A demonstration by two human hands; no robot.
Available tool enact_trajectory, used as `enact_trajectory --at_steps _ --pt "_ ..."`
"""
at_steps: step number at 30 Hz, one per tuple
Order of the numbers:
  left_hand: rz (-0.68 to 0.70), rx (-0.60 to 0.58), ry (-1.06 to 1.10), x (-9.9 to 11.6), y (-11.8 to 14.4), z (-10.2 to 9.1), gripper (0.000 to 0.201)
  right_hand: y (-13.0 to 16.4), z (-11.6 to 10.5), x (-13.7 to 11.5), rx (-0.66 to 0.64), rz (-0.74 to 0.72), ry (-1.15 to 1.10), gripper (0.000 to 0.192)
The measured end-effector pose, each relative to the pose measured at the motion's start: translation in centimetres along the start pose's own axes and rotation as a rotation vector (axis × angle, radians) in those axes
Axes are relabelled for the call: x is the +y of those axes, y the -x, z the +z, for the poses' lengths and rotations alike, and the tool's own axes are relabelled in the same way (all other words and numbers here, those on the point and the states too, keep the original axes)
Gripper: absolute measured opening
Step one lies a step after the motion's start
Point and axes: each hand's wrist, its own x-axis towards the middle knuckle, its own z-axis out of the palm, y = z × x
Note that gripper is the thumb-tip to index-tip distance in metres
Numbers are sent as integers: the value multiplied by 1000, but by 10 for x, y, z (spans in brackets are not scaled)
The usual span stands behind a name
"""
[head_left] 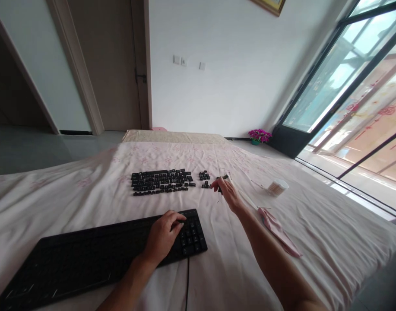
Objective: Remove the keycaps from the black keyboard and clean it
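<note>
A black keyboard [97,250] lies at a slant across the near left of the bed. My left hand [163,233] rests over its number pad end, thumb and fingers drawn together; whatever may be between them is hidden. Farther off, my right hand [227,192] closes around a thin wire keycap puller [221,171], whose wire shows above and below the fingers. Small dark pieces beside these fingers are too small to tell. Loose black keycaps [162,180] lie in rows beyond the keyboard, and a smaller group of keycaps [204,176] sits left of my right hand.
Right of my right hand are a round tub of cotton swabs [278,187] and a pink cloth [278,233]. A cable [188,280] runs from the keyboard toward me. The bedsheet [217,268] is wrinkled. Pink flowers [260,135] stand by the far wall.
</note>
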Motion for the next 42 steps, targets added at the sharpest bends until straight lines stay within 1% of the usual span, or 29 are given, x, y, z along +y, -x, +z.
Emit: enact_trajectory --at_steps 3,5,8,12,15,20,25,28,33,37,40,42 --pt "-6 3 -10 2 1 -1 17 26 18 -32 -138 22 -83 47" --pt "-7 3 -13 2 2 -1 17 40 29 -43 -224 53 -144 36" --pt "-6 0 -19 3 3 -2 18 53 41 -48 -289 75 -171 23" --pt "-3 -5 -35 3 3 -3 18 61 48 -46 -276 70 -92 12" --pt "4 -4 -38 2 3 -3 18 63 50 -47 -282 27 -41 12" --pt "3 0 -46 1 3 -3 19 63 52 -53 -291 -111 -8 10" --pt "8 4 -42 1 3 -2 18 62 56 -59 -328 -121 19 10" --pt "4 -4 -47 1 3 -2 17 62 60 -61 -347 -164 21 10" --pt "16 -5 -54 0 3 -2 18 61 64 -58 -356 -204 36 11" --pt "23 -4 -57 0 3 -1 18 61 58 -51 -326 -256 88 11" --pt "20 -6 -68 0 3 -1 19 62 52 -48 -310 -250 99 13" --pt "8 -17 -92 2 3 -1 19 62 49 -49 -326 -233 90 14"
